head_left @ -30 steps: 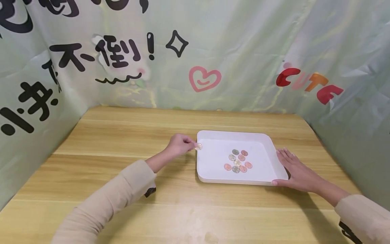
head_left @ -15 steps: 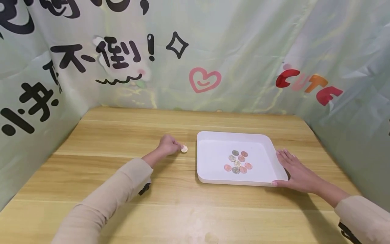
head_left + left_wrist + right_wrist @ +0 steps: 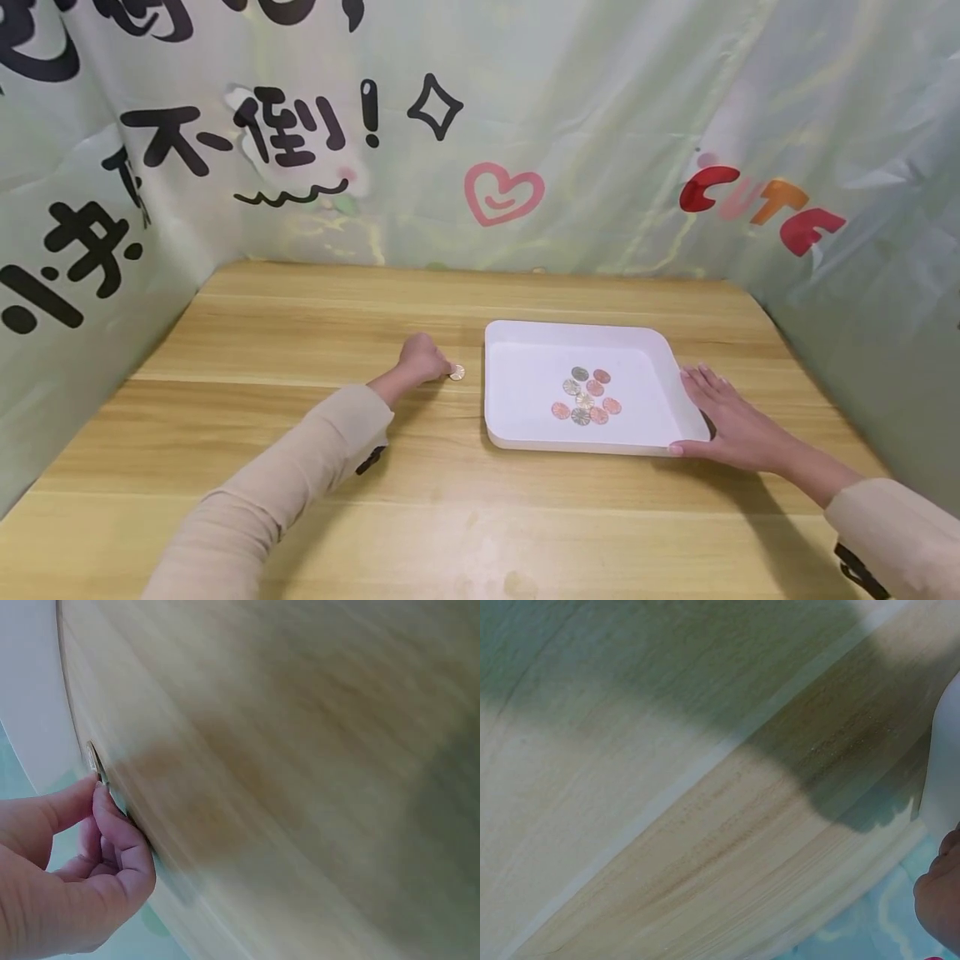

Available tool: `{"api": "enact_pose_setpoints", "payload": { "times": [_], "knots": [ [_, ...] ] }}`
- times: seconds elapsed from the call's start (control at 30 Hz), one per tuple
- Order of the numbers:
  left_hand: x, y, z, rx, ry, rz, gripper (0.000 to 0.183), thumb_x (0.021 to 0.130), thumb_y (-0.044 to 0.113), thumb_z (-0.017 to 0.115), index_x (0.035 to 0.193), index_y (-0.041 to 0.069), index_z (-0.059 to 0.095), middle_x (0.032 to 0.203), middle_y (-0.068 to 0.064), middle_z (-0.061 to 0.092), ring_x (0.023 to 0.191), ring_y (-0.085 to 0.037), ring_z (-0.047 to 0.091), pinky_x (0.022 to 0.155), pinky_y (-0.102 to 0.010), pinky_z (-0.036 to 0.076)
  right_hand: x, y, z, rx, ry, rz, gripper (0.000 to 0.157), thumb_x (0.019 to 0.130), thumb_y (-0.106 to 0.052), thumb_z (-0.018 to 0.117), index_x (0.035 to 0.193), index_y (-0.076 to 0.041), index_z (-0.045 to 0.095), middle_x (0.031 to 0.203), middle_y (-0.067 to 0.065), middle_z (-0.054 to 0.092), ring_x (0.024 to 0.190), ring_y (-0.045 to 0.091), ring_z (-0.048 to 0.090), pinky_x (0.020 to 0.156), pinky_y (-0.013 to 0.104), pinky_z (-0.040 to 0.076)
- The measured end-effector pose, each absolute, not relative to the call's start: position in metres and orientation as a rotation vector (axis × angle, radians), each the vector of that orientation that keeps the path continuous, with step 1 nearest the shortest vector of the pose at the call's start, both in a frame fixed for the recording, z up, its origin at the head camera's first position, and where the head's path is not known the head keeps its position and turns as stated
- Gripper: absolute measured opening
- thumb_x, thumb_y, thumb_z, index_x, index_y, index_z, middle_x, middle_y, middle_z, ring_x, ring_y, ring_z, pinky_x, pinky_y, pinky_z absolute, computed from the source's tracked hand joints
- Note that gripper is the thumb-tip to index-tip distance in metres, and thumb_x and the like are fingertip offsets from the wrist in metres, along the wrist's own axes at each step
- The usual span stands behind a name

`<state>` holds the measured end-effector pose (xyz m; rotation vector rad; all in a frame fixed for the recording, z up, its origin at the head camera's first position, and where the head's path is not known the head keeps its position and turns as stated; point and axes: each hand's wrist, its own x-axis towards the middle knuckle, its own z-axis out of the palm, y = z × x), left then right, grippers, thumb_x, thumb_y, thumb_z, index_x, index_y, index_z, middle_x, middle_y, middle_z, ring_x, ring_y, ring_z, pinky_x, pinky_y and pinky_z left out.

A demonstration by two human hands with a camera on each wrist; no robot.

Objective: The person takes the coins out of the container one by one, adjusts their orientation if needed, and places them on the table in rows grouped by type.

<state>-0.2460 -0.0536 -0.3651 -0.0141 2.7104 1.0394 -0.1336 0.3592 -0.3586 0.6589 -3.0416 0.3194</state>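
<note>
My left hand pinches a pale gold coin between thumb and index finger, just left of the white tray. Seen from the left wrist, the coin is nearly edge-on, close over the wooden table, and the other fingers curl in below. Inside the shallow white tray several round coins lie clustered, in copper, gold and grey-green tones, with radial lines on them. At the tray's right end my right hand rests, fingers straight along the side and thumb at the near corner.
The wooden table runs back to a pale green printed curtain, which also closes off both sides. In the right wrist view, a strip of the tray wall shows at the edge.
With the coin in its fingers, my left hand has moved left from the tray's left rim to beside it and lower. My right hand and the coins in the tray have stayed put.
</note>
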Motion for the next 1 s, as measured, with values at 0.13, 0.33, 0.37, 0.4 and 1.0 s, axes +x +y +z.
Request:
{"api": "enact_pose_setpoints", "payload": {
  "times": [0.13,0.33,0.37,0.4,1.0],
  "knots": [
    [-0.245,-0.050,-0.363,-0.008,2.725,1.002,0.017,0.076,0.014,0.075,0.073,-0.003,0.071,0.073,-0.013,0.071,0.057,-0.010,0.049,0.052,-0.017,0.039,-0.133,0.361,-0.358,0.669,-3.033,0.310,0.105,0.074,-0.049,0.071,0.141,0.014,0.019,0.143,0.037,0.025,0.143,0.035,0.000,0.107,0.012,-0.018],
    [-0.243,-0.048,-0.358,-0.020,2.727,1.073,0.025,0.077,0.010,0.073,0.055,0.002,0.063,0.065,-0.010,0.069,0.047,-0.008,0.040,0.042,-0.016,0.031,-0.133,0.359,-0.357,0.640,-3.069,0.325,0.106,0.074,-0.049,0.070,0.142,0.013,0.017,0.144,0.036,0.022,0.143,0.036,0.000,0.109,0.017,-0.018],
    [-0.242,-0.048,-0.357,-0.014,2.727,1.118,0.028,0.078,0.010,0.072,0.053,0.003,0.061,0.067,-0.010,0.069,0.045,-0.007,0.037,0.042,-0.016,0.030,-0.133,0.359,-0.357,0.634,-3.077,0.328,0.106,0.074,-0.049,0.070,0.142,0.012,0.016,0.145,0.036,0.022,0.143,0.037,0.000,0.109,0.017,-0.019],
    [-0.241,-0.047,-0.356,-0.005,2.727,1.166,0.031,0.079,0.009,0.071,0.052,0.004,0.057,0.066,-0.009,0.068,0.045,-0.006,0.035,0.042,-0.016,0.029,-0.133,0.359,-0.357,0.630,-3.078,0.327,0.106,0.074,-0.049,0.070,0.142,0.013,0.017,0.144,0.036,0.022,0.143,0.037,0.000,0.109,0.016,-0.018],
    [-0.204,0.026,-0.349,0.448,2.626,1.540,0.010,0.079,0.005,0.070,0.084,-0.003,0.067,0.079,-0.013,0.066,0.066,-0.010,0.053,0.060,-0.014,0.045,-0.134,0.358,-0.358,0.646,-3.063,0.361,0.105,0.074,-0.047,0.071,0.141,0.013,0.018,0.143,0.037,0.023,0.143,0.037,-0.001,0.110,0.019,-0.017]
  ]
}}
